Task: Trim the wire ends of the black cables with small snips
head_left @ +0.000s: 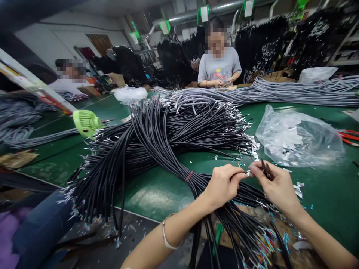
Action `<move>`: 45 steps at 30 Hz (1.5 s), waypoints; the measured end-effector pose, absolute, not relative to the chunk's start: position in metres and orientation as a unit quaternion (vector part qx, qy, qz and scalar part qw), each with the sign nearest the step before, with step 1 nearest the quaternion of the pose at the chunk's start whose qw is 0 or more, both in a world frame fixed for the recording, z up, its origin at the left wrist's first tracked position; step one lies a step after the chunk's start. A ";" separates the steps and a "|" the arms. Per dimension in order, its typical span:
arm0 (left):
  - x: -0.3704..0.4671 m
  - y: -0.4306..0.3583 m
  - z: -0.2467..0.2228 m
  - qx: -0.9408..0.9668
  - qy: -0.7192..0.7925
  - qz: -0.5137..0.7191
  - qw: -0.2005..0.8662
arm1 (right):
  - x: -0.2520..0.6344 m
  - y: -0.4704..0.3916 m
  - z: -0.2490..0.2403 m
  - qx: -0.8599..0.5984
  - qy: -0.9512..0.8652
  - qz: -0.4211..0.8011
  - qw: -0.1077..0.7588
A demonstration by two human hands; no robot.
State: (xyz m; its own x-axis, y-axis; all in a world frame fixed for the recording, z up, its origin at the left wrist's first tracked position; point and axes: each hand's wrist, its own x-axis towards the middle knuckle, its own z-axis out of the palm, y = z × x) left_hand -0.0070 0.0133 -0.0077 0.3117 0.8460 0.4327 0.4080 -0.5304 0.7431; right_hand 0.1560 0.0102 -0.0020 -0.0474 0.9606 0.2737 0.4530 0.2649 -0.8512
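Observation:
My left hand [226, 183] is closed in a pinch on a black cable close to its stripped end [248, 173]. At that same end the thumb and forefinger of my right hand [276, 185] meet, touching the whitish foil or wire there. A dark two-bladed hand tool [267, 170] is also in my right hand, its tips pointing up; its exact kind is unclear. Under my left wrist runs a bundle of black cables [193, 177] tied with a red band [189, 176]. Coloured wires [265, 243] fan out from the bundle's near ends.
A large heap of black cables [157, 138] covers the middle of the green table [151, 198]. Beyond it lie grey cables [294, 91]. A clear plastic bag [300, 138] and orange-handled tool [349, 137] are at right, a green fan [86, 123] at left. Two people sit opposite.

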 end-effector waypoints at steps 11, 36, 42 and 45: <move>-0.005 0.020 -0.002 0.541 0.416 0.500 0.533 | 0.156 0.005 -0.001 -0.545 -0.681 0.226 0.432; -0.004 0.016 -0.006 0.578 0.433 0.518 0.458 | 0.160 0.005 0.003 -0.518 -0.729 0.216 0.391; -0.002 0.014 -0.003 0.604 0.448 0.504 0.424 | 0.161 0.001 0.000 -0.538 -0.735 0.122 0.395; -0.007 0.017 0.002 0.607 0.415 0.471 0.488 | 0.161 0.000 0.001 -0.531 -0.736 0.129 0.401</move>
State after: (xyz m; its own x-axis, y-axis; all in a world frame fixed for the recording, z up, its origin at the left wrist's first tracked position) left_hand -0.0067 0.0169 0.0017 0.2129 0.9629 0.1656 0.0439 -0.1787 0.9829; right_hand 0.1606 0.0004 0.0008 -0.1151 0.8838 0.4535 0.6776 0.4037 -0.6147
